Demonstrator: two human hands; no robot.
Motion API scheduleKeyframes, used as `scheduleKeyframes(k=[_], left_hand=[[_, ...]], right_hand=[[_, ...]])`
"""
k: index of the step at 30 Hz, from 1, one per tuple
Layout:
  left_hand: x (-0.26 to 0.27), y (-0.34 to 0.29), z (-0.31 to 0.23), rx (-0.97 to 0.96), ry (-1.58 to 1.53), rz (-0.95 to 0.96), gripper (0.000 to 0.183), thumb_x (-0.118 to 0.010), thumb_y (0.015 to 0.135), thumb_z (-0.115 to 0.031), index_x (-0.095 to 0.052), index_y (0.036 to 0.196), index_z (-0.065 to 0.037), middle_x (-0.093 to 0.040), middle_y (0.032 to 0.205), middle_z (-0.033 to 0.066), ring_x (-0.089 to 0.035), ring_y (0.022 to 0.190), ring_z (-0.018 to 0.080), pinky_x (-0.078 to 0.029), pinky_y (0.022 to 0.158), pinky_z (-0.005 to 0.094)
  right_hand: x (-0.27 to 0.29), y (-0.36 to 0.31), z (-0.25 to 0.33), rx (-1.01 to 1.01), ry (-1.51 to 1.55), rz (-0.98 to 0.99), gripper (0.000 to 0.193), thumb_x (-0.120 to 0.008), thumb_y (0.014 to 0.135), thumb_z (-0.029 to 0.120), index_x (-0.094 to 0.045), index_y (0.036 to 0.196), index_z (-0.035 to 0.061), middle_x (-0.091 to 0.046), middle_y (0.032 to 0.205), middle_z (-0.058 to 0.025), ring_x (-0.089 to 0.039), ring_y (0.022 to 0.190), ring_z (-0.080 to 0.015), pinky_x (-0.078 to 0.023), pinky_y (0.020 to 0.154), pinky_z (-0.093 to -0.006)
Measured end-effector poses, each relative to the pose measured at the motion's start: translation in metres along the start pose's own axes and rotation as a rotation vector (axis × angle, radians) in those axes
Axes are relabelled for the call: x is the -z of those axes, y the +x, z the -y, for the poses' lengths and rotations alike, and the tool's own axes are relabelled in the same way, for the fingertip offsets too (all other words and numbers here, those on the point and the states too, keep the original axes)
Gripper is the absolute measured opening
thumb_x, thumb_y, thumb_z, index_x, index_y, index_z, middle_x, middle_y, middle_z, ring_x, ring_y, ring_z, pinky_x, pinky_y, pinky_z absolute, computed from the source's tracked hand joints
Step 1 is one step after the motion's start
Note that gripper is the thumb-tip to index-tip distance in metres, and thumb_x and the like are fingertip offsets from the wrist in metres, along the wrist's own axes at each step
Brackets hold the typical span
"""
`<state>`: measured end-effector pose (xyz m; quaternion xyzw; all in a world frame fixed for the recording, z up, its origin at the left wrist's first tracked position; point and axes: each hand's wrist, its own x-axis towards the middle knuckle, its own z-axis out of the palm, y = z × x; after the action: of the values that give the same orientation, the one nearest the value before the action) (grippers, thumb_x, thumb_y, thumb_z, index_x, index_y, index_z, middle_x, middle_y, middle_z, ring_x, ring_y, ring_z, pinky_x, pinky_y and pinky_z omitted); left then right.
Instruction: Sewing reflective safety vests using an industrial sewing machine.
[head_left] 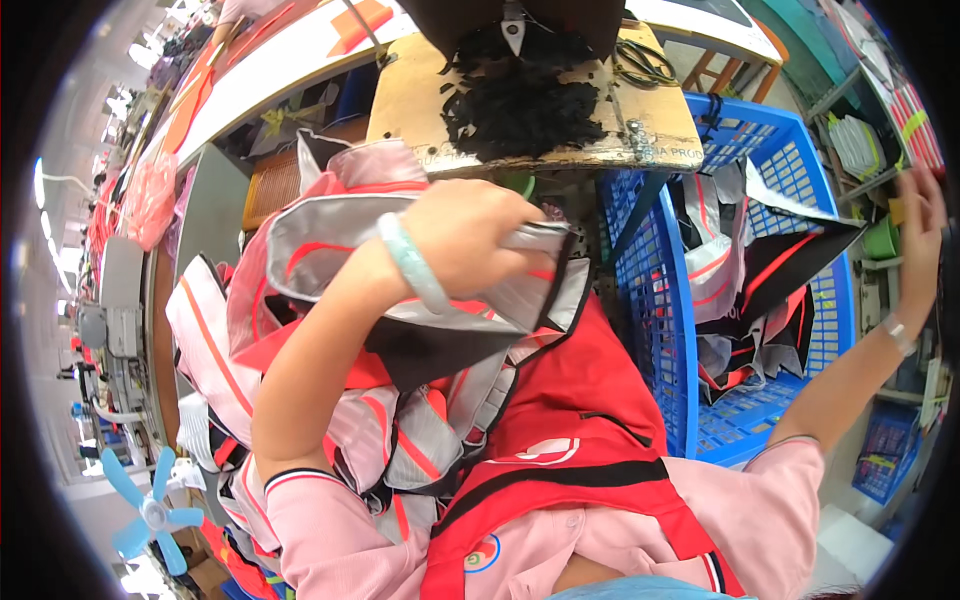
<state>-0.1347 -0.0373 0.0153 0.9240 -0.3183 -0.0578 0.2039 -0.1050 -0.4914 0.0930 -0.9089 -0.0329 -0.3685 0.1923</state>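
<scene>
My left hand (470,240), a pale green bangle at its wrist, is closed on the edge of a silver-grey fabric piece (345,235) with black binding and red stripes. That piece lies over a heap of similar sewn pieces (215,330) to the left of my red apron (585,400). My right hand (922,225) is stretched far out to the right, past the blue plastic basket (683,400). Its fingers are apart and nothing shows in them. Inside the basket are several like pieces, and a black and silver one (795,245) sticks up near its right rim.
Ahead stands a wooden board (420,90) with a pile of black scraps (525,115) beneath a pointed metal tool (513,35). Scissors (645,62) lie at its right. A blue fan (153,514) stands at lower left, and a shelf (860,100) at far right.
</scene>
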Motion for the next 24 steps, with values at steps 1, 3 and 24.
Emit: scheduleKeyframes(k=[1, 3, 24], left_hand=[[-0.002, 0.002, -0.005, 0.015, 0.0, -0.009, 0.031, -0.067, 0.08, -0.033, -0.07, 0.09, -0.003, -0.067, 0.083, 0.0188, -0.064, 0.084, 0.0374, -0.05, 0.075, 0.0454], [-0.005, -0.004, -0.012, -0.039, -0.187, 0.079, 0.028, -0.066, 0.083, -0.03, -0.069, 0.086, -0.003, -0.067, 0.077, 0.0172, -0.065, 0.075, 0.0334, -0.049, 0.069, 0.0412], [0.028, -0.067, 0.008, 0.161, 0.166, -0.012, 0.05, -0.059, 0.088, -0.044, -0.063, 0.116, -0.003, -0.065, 0.109, 0.0177, -0.06, 0.106, 0.0334, -0.043, 0.094, 0.0409]], right_hand=[[-0.022, -0.033, 0.029, -0.01, 0.169, 0.071, 0.033, -0.063, 0.093, 0.017, -0.061, 0.123, 0.0042, -0.063, 0.116, -0.0069, -0.059, 0.1, -0.0113, -0.048, 0.083, -0.024], [-0.082, -0.12, 0.09, 0.404, 0.442, 0.365, 0.032, -0.068, 0.083, 0.014, -0.063, 0.116, 0.0141, -0.057, 0.127, -0.0112, -0.058, 0.111, -0.0259, -0.045, 0.097, -0.0461], [-0.062, -0.142, 0.159, 0.968, 0.871, 0.424, 0.016, -0.073, 0.075, 0.02, -0.064, 0.083, 0.0091, -0.042, 0.058, 0.0037, -0.043, 0.049, -0.0129, -0.035, 0.046, -0.0269]])
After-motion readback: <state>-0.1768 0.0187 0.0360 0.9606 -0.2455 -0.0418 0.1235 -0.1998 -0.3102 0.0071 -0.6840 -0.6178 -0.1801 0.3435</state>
